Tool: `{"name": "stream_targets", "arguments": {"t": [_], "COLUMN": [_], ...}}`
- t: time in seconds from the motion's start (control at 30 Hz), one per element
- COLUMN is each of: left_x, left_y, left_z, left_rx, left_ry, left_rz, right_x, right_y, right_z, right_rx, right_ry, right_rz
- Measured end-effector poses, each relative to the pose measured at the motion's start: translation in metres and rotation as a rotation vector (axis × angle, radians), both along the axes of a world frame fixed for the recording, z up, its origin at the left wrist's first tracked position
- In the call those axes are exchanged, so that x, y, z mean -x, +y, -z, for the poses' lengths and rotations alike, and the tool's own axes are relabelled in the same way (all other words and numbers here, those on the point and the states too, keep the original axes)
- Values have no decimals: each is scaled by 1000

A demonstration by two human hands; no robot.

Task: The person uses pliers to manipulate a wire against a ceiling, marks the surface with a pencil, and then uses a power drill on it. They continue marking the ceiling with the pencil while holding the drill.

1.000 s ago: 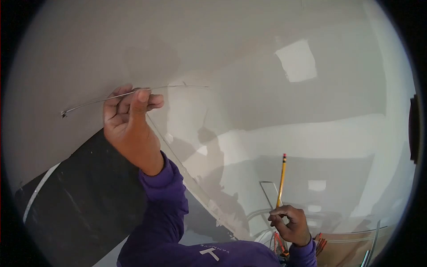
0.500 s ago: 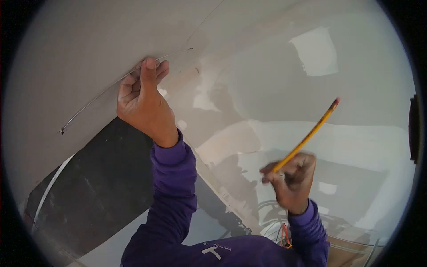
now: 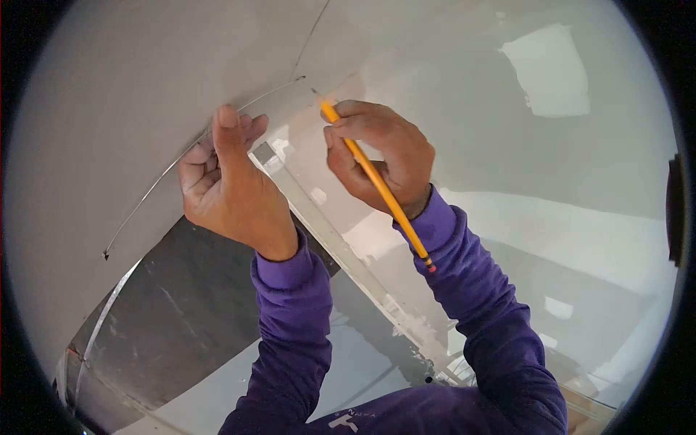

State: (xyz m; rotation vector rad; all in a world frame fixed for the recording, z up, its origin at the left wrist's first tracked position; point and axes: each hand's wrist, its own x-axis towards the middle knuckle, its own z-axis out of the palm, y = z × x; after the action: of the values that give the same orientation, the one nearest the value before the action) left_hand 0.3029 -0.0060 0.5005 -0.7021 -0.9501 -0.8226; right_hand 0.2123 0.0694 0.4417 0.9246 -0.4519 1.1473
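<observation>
The right hand (image 3: 384,156) is closed around a pencil (image 3: 373,181), with the fingers wrapped over the upper part of the shaft near the point. The pencil is yellow and slim, with a dark sharpened tip and a small reddish eraser at the other end. Its long axis runs on a diagonal. The tip points up and to the left and appears to meet the pale board (image 3: 109,94) overhead, while the eraser end points down and to the right, past the wrist and over the purple sleeve (image 3: 478,290).

The left hand (image 3: 228,185) is also closed. Its fingers are curled and its thumb stands upright, pinning a thin metal strip (image 3: 167,172) against the same board. The strip is narrow and grey and bows in a shallow curve. It runs from a small hooked end at the lower left, up past the thumb, to an upper right end just beside the pencil tip.

A rough, patched seam (image 3: 341,250) runs diagonally between the two forearms, from just beside the left hand's fingers down to the right. Below the left hand lies a dark panel (image 3: 181,312).

The only lettering is a white mark (image 3: 341,420) on the purple garment at the bottom edge. It is shaped like a T, and the small characters beside it are too small to read.
</observation>
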Motion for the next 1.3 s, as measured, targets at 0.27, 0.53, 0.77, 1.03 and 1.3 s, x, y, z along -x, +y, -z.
{"name": "stream_targets", "arguments": {"t": [0.27, 0.53, 0.77, 1.03, 1.3], "left_x": [6, 7, 6, 8, 1], "left_y": [0, -2, -2, -6, -5], "left_z": [1, 1, 1, 3, 1], "left_rx": [20, 42, 34, 48, 99], "left_ry": [12, 25, 20, 13, -30], "left_rz": [-37, -40, -58, -45, 49], "right_x": [31, 35, 28, 26, 21], "right_y": [-10, -6, 1, -7, -11], "right_z": [-24, -28, -20, -25, -46], "right_rx": [202, 165, 107, -53, -149], "right_ry": [145, 198, 139, -134, -96], "right_rz": [87, 129, 92, -345, -496]}}
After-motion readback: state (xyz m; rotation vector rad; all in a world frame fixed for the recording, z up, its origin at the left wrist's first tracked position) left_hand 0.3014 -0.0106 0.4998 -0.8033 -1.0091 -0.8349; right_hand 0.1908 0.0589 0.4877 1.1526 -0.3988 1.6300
